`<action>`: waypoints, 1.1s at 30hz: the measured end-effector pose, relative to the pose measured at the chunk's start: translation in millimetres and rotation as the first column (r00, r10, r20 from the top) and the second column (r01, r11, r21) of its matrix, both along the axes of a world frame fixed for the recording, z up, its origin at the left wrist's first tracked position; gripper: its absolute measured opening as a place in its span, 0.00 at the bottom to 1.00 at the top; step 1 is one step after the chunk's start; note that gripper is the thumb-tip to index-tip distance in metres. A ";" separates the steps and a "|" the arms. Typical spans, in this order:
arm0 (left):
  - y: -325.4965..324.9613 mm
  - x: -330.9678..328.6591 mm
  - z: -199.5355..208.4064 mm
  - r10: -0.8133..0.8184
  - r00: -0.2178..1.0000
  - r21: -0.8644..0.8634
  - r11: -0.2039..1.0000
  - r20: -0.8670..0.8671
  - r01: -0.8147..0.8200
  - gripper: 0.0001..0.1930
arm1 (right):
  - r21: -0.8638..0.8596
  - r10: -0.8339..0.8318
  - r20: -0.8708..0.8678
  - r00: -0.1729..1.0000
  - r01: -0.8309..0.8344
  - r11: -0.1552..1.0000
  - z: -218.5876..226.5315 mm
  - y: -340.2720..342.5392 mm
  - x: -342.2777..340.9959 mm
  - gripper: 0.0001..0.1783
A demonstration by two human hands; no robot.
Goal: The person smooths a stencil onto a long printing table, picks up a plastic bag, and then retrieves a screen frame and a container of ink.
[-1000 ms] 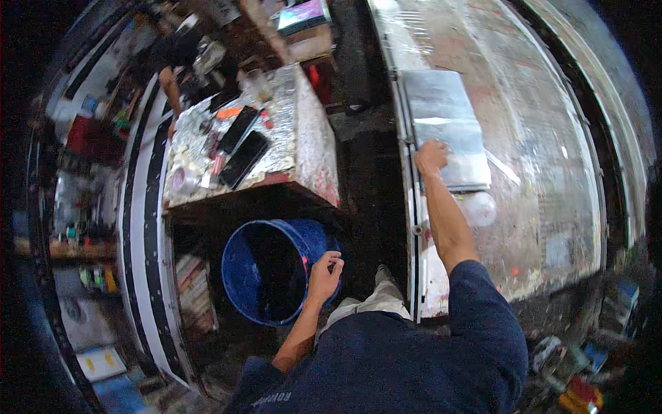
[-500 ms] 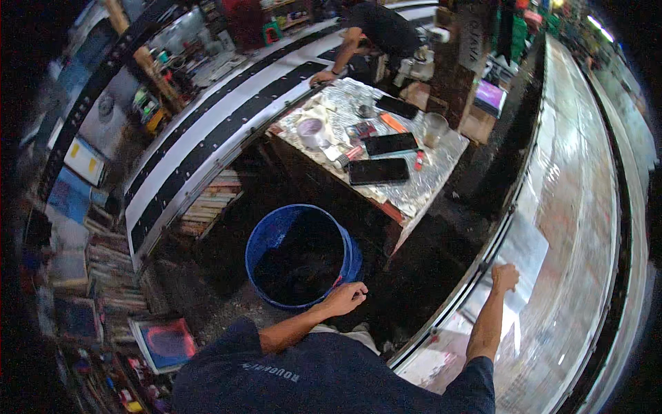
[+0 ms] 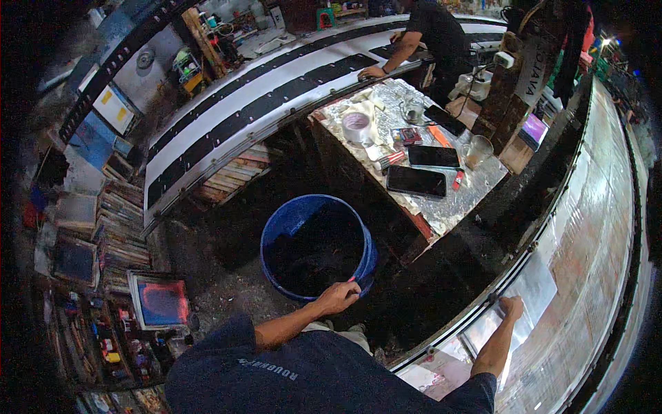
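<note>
My left hand (image 3: 337,297) is over the near right rim of a blue bucket (image 3: 266,265), its fingers curled together. Whether anything small sits in those fingers is hidden. On the right, my right hand (image 3: 512,308) is closed at a smooth silvery sheet (image 3: 536,279), which lies on the near edge of a long pale table (image 3: 586,228). The inside of the bucket looks dark, and its contents cannot be made out.
Ahead, a foil-covered table (image 3: 476,196) holds phones (image 3: 416,181), a tape roll (image 3: 356,124) and a clear cup (image 3: 477,150). Behind it, a co-worker's hand (image 3: 372,72) rests by a long striped table (image 3: 276,114). Framed screens (image 3: 160,300) stand at left.
The view has turned left, so the bucket and foil-covered table appear farther right. My left hand stays by the bucket rim, my right hand at the sheet.
</note>
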State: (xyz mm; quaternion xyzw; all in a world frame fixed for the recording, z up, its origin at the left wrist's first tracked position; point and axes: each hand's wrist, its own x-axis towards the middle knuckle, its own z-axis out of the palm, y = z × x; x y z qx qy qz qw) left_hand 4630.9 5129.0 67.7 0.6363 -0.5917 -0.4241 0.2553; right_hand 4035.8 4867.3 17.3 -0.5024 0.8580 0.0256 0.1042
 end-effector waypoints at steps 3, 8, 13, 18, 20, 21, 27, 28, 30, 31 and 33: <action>-0.3 -0.9 -1.9 0.044 0.999 -0.080 0.996 -0.008 -0.045 0.11 | -0.124 0.121 -0.043 0.992 -0.125 0.984 -15.0 -1.7 -15.0 0.25; -1.1 -1.1 -4.8 0.032 0.999 0.020 0.999 -0.001 -0.032 0.12 | -0.117 0.109 -0.030 0.994 -0.111 0.987 -20.3 3.3 -6.3 0.20; -5.4 -2.6 -9.2 0.018 1.000 0.124 0.992 0.003 -0.018 0.12 | -0.111 -0.002 -0.072 0.997 -0.006 0.994 7.9 9.3 29.9 0.20; -9.6 -7.6 -14.0 0.018 0.999 0.029 0.999 0.042 -0.020 0.12 | -0.094 -0.015 -0.060 0.998 0.009 0.996 21.4 12.1 42.5 0.22; -10.6 -8.6 -14.2 0.021 0.999 0.043 0.999 0.051 -0.023 0.12 | -0.061 -0.026 -0.021 0.999 0.025 0.998 18.0 9.2 40.5 0.22; -11.3 -8.8 -13.8 0.025 0.998 0.051 0.998 0.050 -0.027 0.12 | -0.043 0.001 -0.052 0.999 -0.003 0.999 15.2 6.7 38.9 0.22; -11.5 -6.5 -12.4 0.009 0.998 0.037 0.999 0.056 -0.011 0.12 | 0.037 0.087 -0.066 0.994 -0.084 0.996 0.8 -8.4 29.5 0.21; -10.3 -5.6 -12.8 0.014 0.998 0.052 0.998 0.068 -0.018 0.12 | 0.033 0.109 -0.068 0.992 -0.107 0.994 0.7 -9.4 29.5 0.21; -7.4 -3.9 -14.4 0.019 0.997 0.035 0.999 0.068 -0.022 0.12 | 0.025 0.165 -0.070 0.984 -0.164 0.986 2.3 -9.9 31.5 0.20; -5.8 -3.3 -15.5 0.023 0.997 0.033 0.999 0.077 -0.025 0.11 | 0.019 0.120 -0.046 0.992 -0.119 0.993 4.2 -9.8 33.7 0.19; -2.8 -2.2 -17.3 0.031 0.998 0.000 1.000 0.054 -0.031 0.11 | 0.040 0.076 -0.060 0.995 -0.074 0.996 7.5 -9.0 41.8 0.19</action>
